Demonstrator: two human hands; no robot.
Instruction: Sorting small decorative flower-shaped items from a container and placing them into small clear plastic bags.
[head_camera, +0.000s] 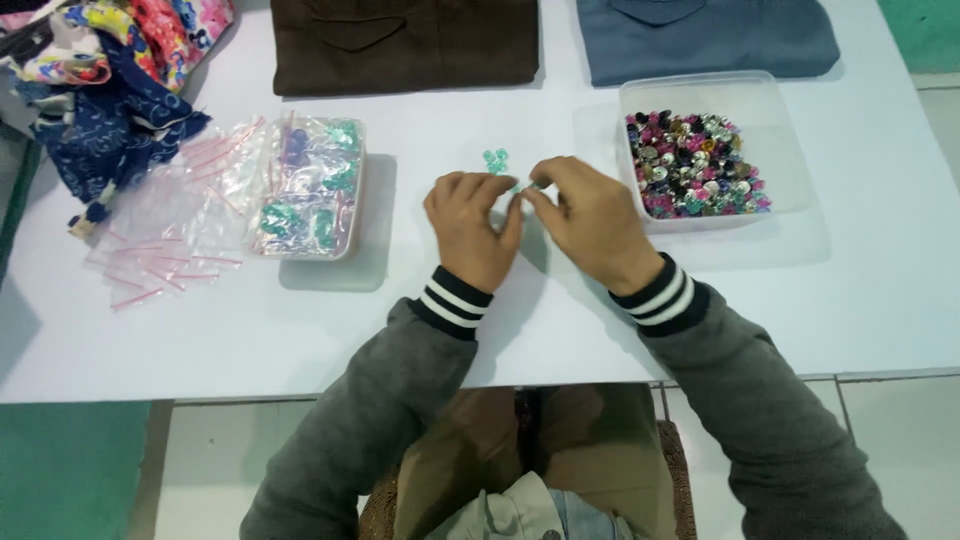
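Seated person, grey fleece sweatshirt, long sleeves. Knit cuffs dark navy, two white stripes each, snug at wrists above left hand (472, 232) and right hand (590, 222). Brown trousers visible at lap. Pale garment with seams, bit of blue denim, bunched at waist.

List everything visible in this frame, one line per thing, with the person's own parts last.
white table: one, white, fills most of the view
clear tub of mixed beads: one, clear with multicoloured beads, table right
tray of filled bags: one, clear bags with teal and blue pieces, table left
empty zip bags: a loose pile, clear with red strips, left of the tray
teal beads: small cluster, just beyond the hands
brown garment: one, folded, top centre
blue garment: one, folded, top right
patterned fabrics: heap, multicoloured, top left
left hand: fingers pinched at something small
right hand: fingers meeting the left's
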